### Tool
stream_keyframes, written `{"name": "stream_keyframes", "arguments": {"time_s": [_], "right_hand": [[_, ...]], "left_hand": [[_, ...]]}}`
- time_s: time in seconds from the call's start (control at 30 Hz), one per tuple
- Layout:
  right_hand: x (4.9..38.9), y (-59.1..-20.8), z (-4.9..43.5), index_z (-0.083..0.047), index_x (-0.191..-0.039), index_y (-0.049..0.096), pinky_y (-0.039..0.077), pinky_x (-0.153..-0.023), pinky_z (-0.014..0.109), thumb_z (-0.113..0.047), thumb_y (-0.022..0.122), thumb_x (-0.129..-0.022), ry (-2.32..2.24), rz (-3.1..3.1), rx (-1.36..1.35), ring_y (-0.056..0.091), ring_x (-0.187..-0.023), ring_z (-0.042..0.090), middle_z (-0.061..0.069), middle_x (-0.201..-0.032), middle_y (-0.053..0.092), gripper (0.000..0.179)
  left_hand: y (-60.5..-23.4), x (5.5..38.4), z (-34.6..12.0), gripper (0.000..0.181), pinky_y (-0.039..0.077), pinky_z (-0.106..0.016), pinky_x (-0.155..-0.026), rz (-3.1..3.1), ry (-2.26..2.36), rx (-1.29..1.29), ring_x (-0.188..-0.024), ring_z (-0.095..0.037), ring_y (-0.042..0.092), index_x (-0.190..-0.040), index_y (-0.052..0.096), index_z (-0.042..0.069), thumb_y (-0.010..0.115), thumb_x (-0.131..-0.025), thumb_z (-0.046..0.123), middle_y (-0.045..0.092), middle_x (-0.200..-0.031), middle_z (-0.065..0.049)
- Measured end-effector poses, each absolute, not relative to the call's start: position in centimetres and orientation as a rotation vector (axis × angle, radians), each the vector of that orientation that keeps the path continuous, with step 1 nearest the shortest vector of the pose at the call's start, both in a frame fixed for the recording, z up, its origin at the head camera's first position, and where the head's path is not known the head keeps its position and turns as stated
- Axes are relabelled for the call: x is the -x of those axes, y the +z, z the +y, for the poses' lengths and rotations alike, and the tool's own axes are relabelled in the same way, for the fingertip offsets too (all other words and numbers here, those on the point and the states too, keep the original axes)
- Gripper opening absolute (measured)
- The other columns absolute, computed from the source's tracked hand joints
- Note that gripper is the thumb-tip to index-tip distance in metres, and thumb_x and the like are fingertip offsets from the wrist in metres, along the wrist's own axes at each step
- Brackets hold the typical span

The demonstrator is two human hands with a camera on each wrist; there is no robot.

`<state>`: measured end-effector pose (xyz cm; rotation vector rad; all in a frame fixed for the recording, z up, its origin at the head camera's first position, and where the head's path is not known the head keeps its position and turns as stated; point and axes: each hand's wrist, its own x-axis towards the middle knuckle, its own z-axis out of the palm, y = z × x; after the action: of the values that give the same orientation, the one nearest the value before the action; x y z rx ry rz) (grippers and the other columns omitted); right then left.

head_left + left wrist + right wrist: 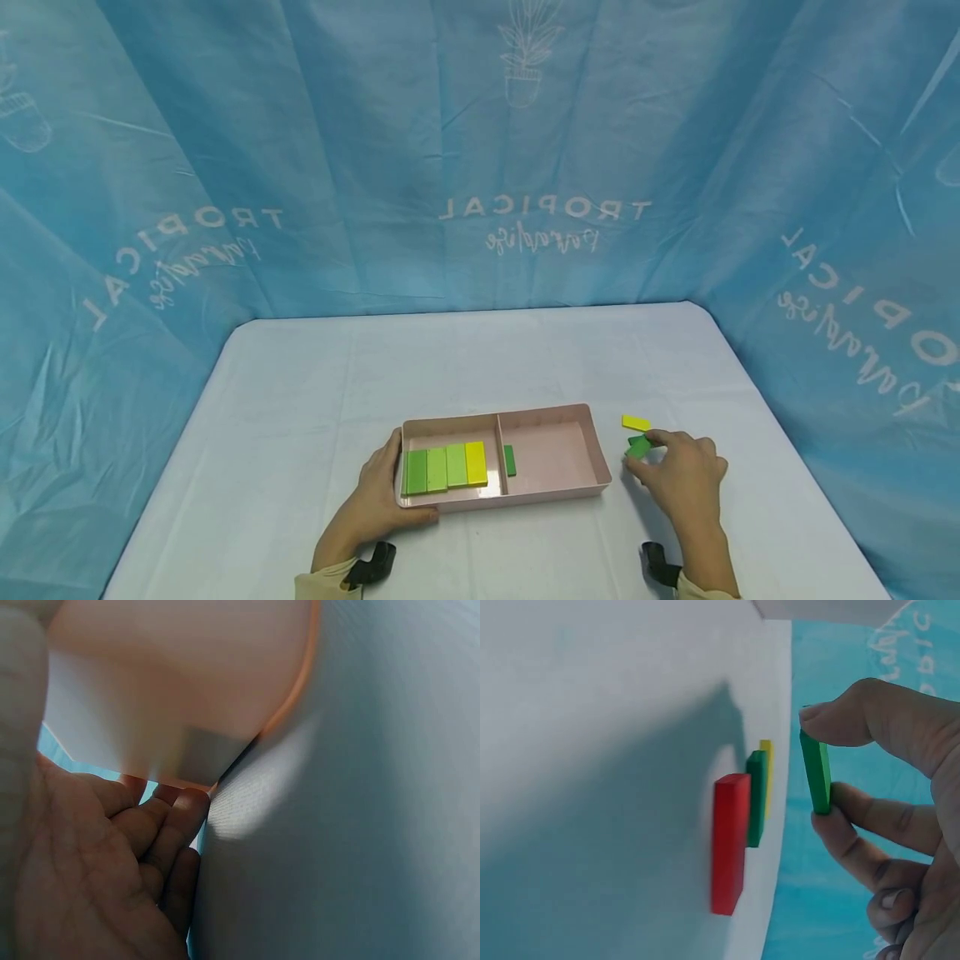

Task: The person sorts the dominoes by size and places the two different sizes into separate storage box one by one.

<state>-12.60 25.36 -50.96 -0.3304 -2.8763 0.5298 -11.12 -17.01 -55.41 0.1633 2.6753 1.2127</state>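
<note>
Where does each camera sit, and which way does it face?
Head: worn on the head, facing forward and down at the white table and pink box; the left hand and right hand show.
Left wrist: on that wrist, facing past the palm toward the box; palm and fingers show.
Right wrist: on that wrist, facing the pinched green block; thumb and fingers show.
Shared: head and right wrist both show that block.

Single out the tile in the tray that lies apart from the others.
The dark green tile beside the divider: it is alone in the compartment nearer the right hand, while light green tiles and a yellow tile share the other.
</note>
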Motion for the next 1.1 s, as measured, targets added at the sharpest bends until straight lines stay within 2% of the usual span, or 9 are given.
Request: {"name": "stream_keyframes", "arguments": {"time_s": [0.47,0.77,1.1], "right_hand": [[13.2,-49.9,24.5,-0.003,-0.109,0.077,0.030,-0.074,0.052,-0.028,0.091,-0.068,0.512,-2.822,0.192,0.052,-0.092,0.038,0.026,-0.110,0.070,0.050],[13.6,-49.0,23.7,-0.004,-0.111,0.076,0.030,-0.077,0.056,-0.023,0.091,-0.069,0.564,-2.725,0.061,0.051,-0.094,0.038,0.024,-0.109,0.071,0.048],[14.0,-48.7,22.7,-0.005,-0.107,0.078,0.027,-0.079,0.057,-0.023,0.095,-0.065,0.580,-2.673,-0.042,0.051,-0.093,0.035,0.020,-0.105,0.073,0.049]], "left_hand": [[-55.7,11.1,-17.1,0.148,0.021,-0.067,-0.117,2.677,1.237,-0.163,-0.149,-0.044,0.022,-0.161,0.004,0.002,0.092,-0.058,0.061,0.022,-0.165,-0.021],[-55.5,11.0,-17.1,0.147,0.022,-0.067,-0.117,2.673,1.224,-0.163,-0.149,-0.046,0.021,-0.161,0.002,0.002,0.093,-0.059,0.058,0.021,-0.164,-0.023],[-55.4,11.0,-17.1,0.147,0.021,-0.068,-0.117,2.673,1.225,-0.153,-0.149,-0.046,0.020,-0.162,0.003,0.003,0.093,-0.059,0.057,0.021,-0.164,-0.022]]}}
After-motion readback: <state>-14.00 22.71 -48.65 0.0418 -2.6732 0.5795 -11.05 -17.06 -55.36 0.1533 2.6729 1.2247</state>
